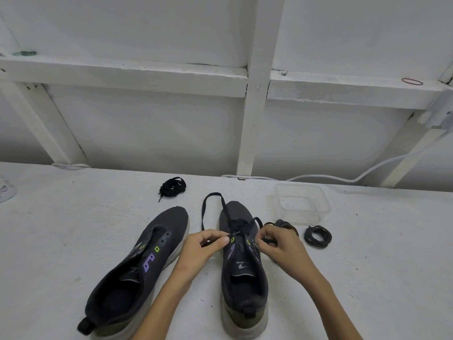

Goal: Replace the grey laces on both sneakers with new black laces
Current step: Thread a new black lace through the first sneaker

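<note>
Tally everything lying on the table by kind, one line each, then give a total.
Sneakers: 2, left sneaker unlaced, right sneaker being laced by both hands.
Black laces: 2, bundled lace and the lace being threaded.
Removed lace coils: 2, one lying clear, one partly behind the right hand.
Clear plastic containers: 1.
Total: 7
</note>
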